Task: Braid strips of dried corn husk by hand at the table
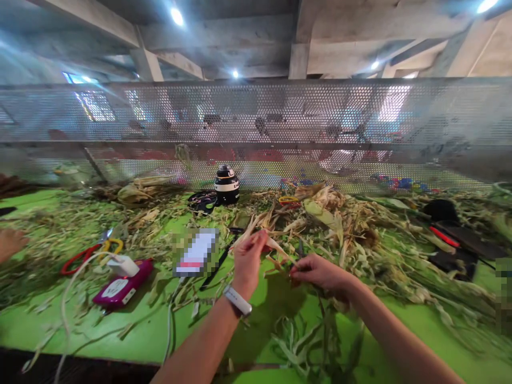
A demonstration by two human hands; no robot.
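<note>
My left hand point(248, 261), with a pale band on its wrist, pinches a dried corn husk point(277, 246) over the green table point(264, 325). To its right, my right hand point(320, 273) closes on the husk's other end, so the strip stretches between both hands. A small dark pointed thing rises just above my right fingers; I cannot make out what it is. Below my hands lies a bunch of curled green strips point(300, 344). Just beyond them is a heap of dry husks point(324, 210).
Left of my hands lie a blurred phone point(197, 252), a magenta power strip point(123, 284) with a white charger, and scissors point(86, 258). A black jar point(226, 184) stands before a perforated metal screen point(248, 112). Another person's hand point(11, 242) shows at far left.
</note>
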